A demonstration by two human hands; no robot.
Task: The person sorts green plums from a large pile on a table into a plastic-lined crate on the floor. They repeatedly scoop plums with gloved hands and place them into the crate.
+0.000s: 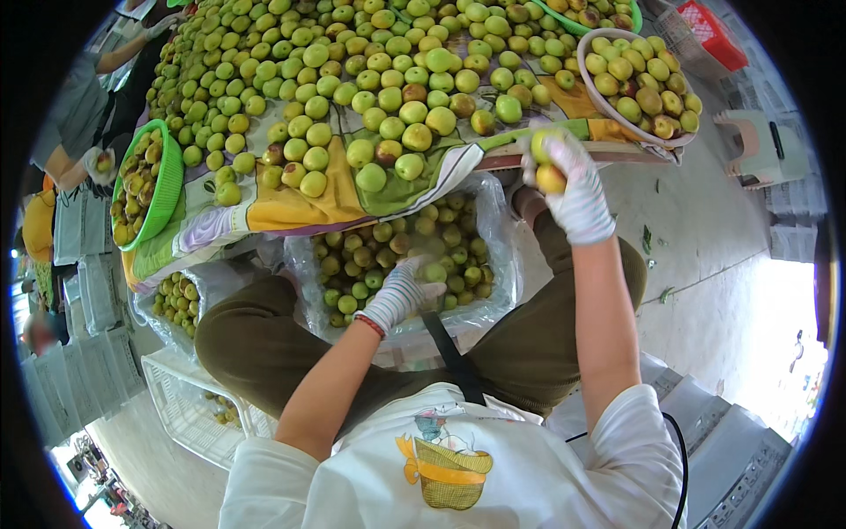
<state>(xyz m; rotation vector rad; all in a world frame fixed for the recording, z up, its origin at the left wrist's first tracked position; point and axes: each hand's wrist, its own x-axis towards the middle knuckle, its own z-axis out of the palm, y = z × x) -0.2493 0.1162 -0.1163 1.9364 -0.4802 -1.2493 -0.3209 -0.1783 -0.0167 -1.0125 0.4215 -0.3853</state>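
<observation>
My right hand (574,182), in a striped white glove, is raised at the table's front edge. It grips a green fruit (542,147) and, below it, a yellow-red fruit (550,178). Lower down, my left hand (396,291), gloved alike, hovers over a crate lined with clear plastic (500,244). Its thumb and fingers are spread, and a blurred green fruit (434,272) shows just beyond them. Many round green and brownish fruits (362,256) fill that crate between my knees. More fruits (416,137) cover the cloth-topped table (337,198) in front.
A green basket of browned fruits (155,192) leans at the table's left edge. A pale basket of fruits (585,73) stands at the right. A second lined crate (142,307) and a white crate (198,397) sit left. Another person's gloved hand (99,164) holds a fruit. A stool (753,142) stands right.
</observation>
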